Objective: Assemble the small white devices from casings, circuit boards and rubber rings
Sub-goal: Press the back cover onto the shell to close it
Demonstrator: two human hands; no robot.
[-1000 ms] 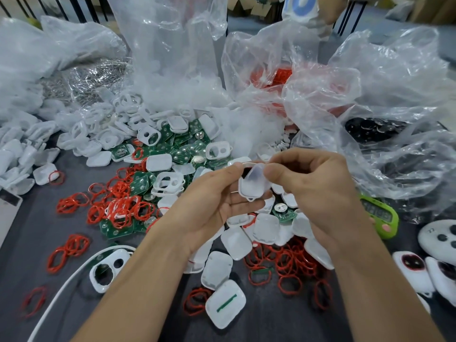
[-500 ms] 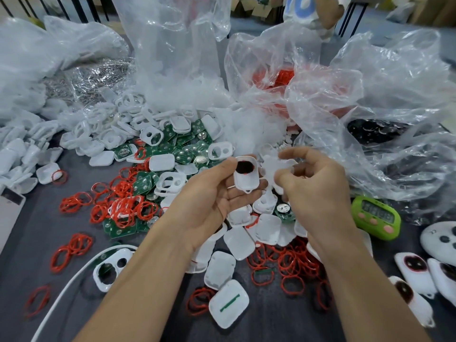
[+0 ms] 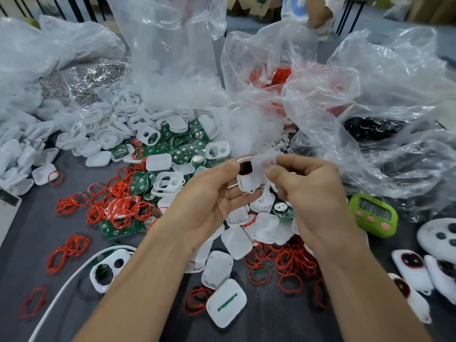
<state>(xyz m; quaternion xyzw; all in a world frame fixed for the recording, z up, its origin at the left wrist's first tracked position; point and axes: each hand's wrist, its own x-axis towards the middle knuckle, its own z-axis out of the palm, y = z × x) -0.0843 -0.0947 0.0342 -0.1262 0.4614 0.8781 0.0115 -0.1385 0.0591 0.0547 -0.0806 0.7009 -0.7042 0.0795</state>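
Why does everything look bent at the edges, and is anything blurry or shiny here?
Head view: the wide-angle lens bows the edges; the plastic bags throw white glare; the clear piece pinched by the right hand looks smeared, the white casing in the left hand sharper; light is soft, shadows faint.

One camera, worn on the person's head, gives the only view. It faces forward and steeply down along both forearms onto a dark table [image 3: 32,255]. It sits near the work: the left hand [image 3: 209,208], gripping a white casing [image 3: 248,182], and the right hand [image 3: 313,198], pinching a clear plastic piece [image 3: 267,160], meet mid-frame. The wide lens also takes in plastic bags [image 3: 370,95] at the far side and a green timer [image 3: 373,214] at right.
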